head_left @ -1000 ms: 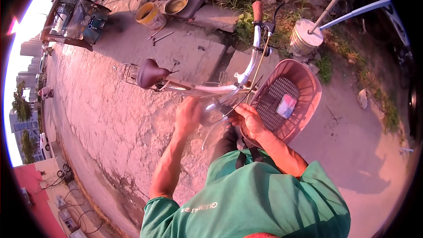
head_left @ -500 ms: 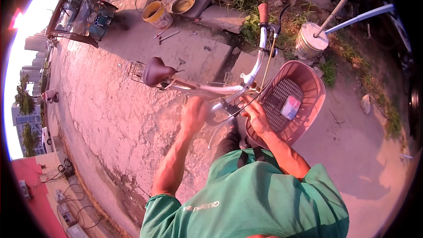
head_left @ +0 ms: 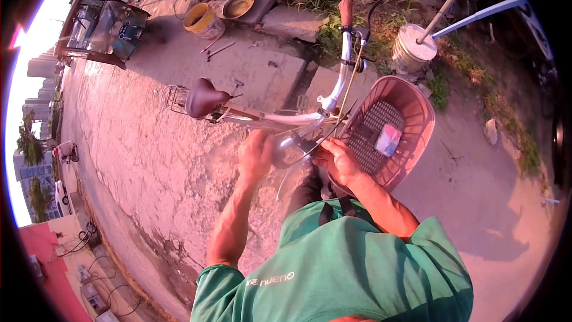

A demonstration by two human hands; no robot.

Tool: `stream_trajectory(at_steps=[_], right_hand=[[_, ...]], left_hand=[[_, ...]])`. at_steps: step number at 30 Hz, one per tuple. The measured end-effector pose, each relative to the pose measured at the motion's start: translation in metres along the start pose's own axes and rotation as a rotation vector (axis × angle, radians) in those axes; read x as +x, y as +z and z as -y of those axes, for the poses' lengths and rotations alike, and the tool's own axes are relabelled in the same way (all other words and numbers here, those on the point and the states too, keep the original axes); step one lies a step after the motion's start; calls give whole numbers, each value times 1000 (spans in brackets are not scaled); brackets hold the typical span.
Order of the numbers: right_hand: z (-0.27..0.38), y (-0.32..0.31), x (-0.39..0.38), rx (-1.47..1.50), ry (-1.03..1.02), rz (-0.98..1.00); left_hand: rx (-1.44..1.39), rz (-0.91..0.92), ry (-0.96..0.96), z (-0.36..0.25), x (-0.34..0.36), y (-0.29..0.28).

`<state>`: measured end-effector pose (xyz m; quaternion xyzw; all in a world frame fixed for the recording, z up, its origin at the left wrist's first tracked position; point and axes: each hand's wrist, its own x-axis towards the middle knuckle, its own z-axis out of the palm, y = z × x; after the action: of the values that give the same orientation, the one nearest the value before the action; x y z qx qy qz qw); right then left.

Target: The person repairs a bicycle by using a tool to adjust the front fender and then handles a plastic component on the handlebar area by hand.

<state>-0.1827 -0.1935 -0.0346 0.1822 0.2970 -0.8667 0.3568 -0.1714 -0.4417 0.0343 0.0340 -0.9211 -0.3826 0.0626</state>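
Note:
A bicycle with a silver handlebar [head_left: 342,77] and a brown saddle [head_left: 204,99] stands in front of me. My left hand [head_left: 256,154] is closed beside the handlebar's near end; a greyish blur next to its fingers hides what they hold. My right hand [head_left: 341,161] has its fingers curled in by the black brake lever mount [head_left: 306,145], where a thin dark cable crosses. What its fingertips grip is hidden. A brown plastic basket [head_left: 420,137] at the bicycle's front holds a small pink, white and blue packet [head_left: 388,139]. The far end carries a brown handle grip [head_left: 345,13].
Beyond the bicycle are a yellow bucket [head_left: 204,22], a metal basin [head_left: 238,5] and long tools [head_left: 220,51] on the ground. A cement-filled bucket [head_left: 414,49] with a pole stands at far right. A three-wheeled vehicle [head_left: 102,28] is parked at far left.
My right hand has shifted slightly left and its fingers have curled in closer to the brake lever mount. My left hand stays beside the handlebar's near end. The view has moved slightly.

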Motion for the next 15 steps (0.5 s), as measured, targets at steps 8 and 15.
stream_trajectory(at_steps=[8, 15], right_hand=[[-18, 1, 13, 242, 111, 169], [-19, -13, 17, 238, 115, 114]], left_hand=[[-69, -29, -104, -16, -3, -9], [-312, -118, -200, 13, 6, 8]])
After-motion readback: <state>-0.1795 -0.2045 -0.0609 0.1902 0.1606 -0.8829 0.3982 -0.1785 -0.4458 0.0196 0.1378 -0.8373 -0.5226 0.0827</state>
